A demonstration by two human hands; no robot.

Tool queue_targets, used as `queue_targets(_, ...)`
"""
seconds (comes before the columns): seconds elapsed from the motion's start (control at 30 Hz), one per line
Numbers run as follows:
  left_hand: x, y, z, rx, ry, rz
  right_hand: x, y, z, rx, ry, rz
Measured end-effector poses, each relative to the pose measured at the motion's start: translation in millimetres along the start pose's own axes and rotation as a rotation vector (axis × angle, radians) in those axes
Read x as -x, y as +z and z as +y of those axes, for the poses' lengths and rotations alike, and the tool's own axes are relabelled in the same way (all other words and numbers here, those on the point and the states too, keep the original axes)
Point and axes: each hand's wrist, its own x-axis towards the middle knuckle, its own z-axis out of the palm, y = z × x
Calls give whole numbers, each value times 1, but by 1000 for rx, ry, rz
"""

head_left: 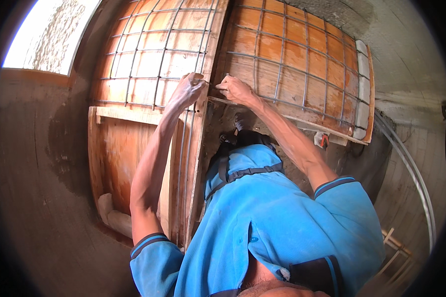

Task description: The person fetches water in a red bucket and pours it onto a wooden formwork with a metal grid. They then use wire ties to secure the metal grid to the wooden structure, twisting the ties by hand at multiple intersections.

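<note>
Where hands meet, rebar mesh.

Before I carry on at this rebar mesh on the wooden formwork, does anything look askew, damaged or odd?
Nothing looks plainly broken. Both hands, left hand and right hand, meet at the steel mesh beside the upright timber post. The plywood panels are stained and patchy. The curved bars are only lens bending.

Bright daylight from an overexposed opening up left of the hands; warm glow around them, dim, strongly curved edges.
</note>
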Motion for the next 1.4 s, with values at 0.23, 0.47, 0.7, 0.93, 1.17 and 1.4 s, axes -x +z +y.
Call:
queue_targets(0.23,5,3,-1,80,27,-15,34,-11,-19,-333,168,164)
queue_targets(0.47,18,-18,-1,-42,-43,-55,116,-107,-97,-63,438,346)
queue_targets(0.7,48,-50,51,120,136,71,219,-136,-121,-57,693,769)
queue_targets(0.93,59,-69,106,113,275,199,286,-149,-147,104,688,889)
queue_targets(1.17,81,-6,221,-31,408,184,401,-178,-123,141,1014,1282)
queue_targets(1.4,153,190,305,455,406,-674,575,-225,-32,52,1224,1440)
